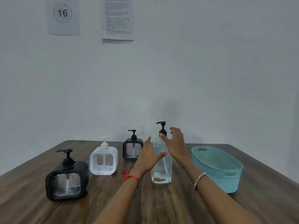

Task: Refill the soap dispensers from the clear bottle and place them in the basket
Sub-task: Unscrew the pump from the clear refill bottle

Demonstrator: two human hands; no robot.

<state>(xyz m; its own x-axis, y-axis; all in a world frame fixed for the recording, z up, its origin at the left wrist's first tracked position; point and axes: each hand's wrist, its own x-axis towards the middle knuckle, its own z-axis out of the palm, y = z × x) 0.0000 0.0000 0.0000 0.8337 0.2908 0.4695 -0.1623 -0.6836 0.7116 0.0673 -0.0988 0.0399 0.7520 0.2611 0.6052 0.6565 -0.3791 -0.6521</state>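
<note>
A tall clear bottle (161,168) with a black pump stands in the middle of the wooden table (161,206). My left hand (149,156) is at its left side, fingers straight, thumb reaching across the front of the bottle. My right hand (175,143) is spread open beside the pump collar, one fingertip close to the black neck. Three square soap dispensers stand to the left: a black one (67,180) nearest, a white one (103,158) behind it, and a smaller-looking black one (133,147) farthest back. A teal basket (226,180) sits to the right.
The table ends at a grey wall behind the dispensers. Two paper sheets hang high on the wall, one marked 16 (63,16) and one with printed text (118,19). Bare wood lies in front of the bottle, between my forearms.
</note>
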